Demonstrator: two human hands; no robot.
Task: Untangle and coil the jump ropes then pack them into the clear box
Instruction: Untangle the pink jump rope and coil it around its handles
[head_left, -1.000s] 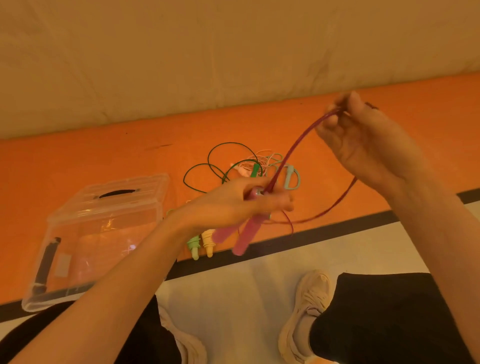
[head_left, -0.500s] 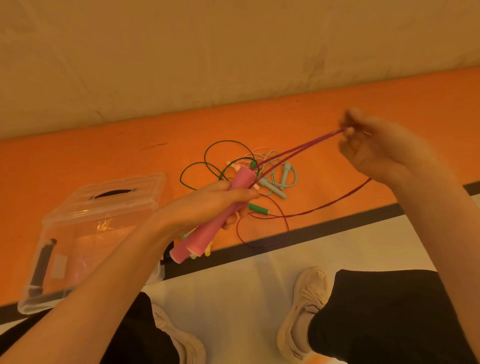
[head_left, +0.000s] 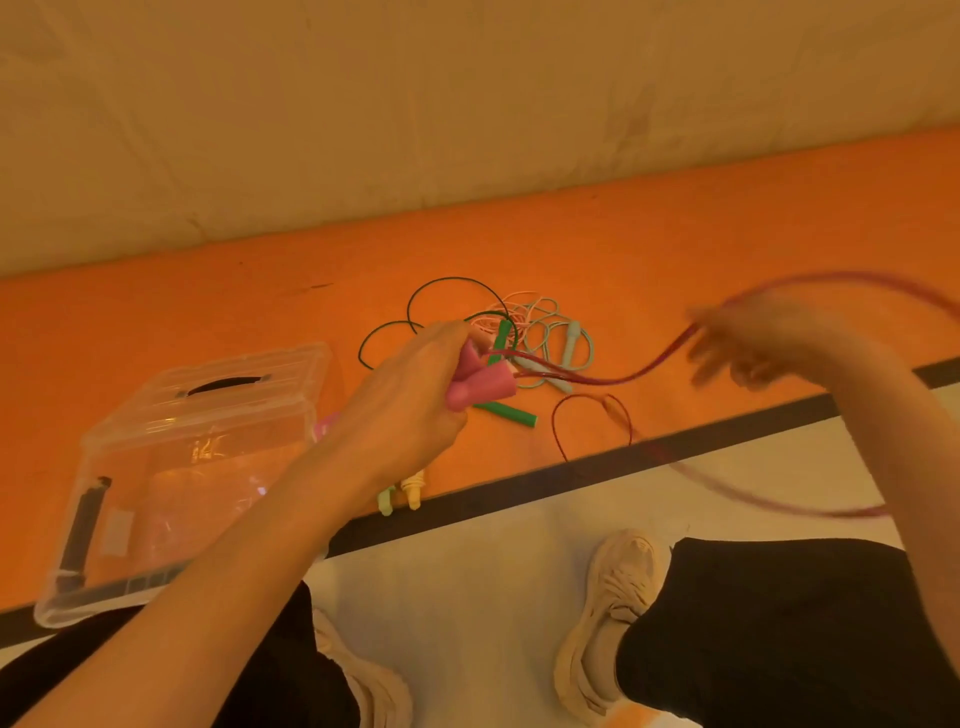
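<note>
No readable text anywhere (the pale sticker (head_left: 118, 530) on the clear box (head_left: 218, 415) looks blank).

A single wide-angle head camera looks forward and steeply down from above the person's own arms, close over the hands (head_left: 415, 395), taking in the orange floor (head_left: 675, 249) ahead, the pale wall (head_left: 467, 104) beyond it and the shoes (head_left: 618, 608) below.

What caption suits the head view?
Left hand grips pink handles; blurred right hand draws the red rope beside the clear box.
</note>
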